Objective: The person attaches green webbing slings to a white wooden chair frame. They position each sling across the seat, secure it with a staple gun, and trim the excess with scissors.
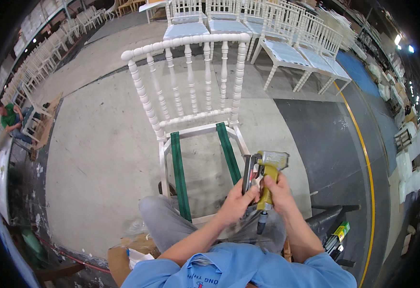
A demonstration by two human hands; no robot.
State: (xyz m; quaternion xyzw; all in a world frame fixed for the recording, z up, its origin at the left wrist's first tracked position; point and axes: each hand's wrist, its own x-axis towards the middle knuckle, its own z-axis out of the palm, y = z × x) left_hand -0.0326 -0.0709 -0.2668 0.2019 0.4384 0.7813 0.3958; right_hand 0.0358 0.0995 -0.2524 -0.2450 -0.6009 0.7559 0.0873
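Both my hands are on a yellow-green pneumatic staple gun, tilted over the right side of a white chair frame. My right hand is wrapped round its handle, above the dark air fitting. With my left hand I grip the dark magazine rail at its front. The white chair stands before me with its turned spindle back on the far side. Two green webbing straps run front to back across its open seat frame. The near end of the right strap is hidden behind the tool and my hands.
Several white chairs with pale blue seats stand in rows at the back. A person in green sits by another chair at far left. A cardboard box lies at my left, a green-yellow box at my right. A yellow line crosses the floor.
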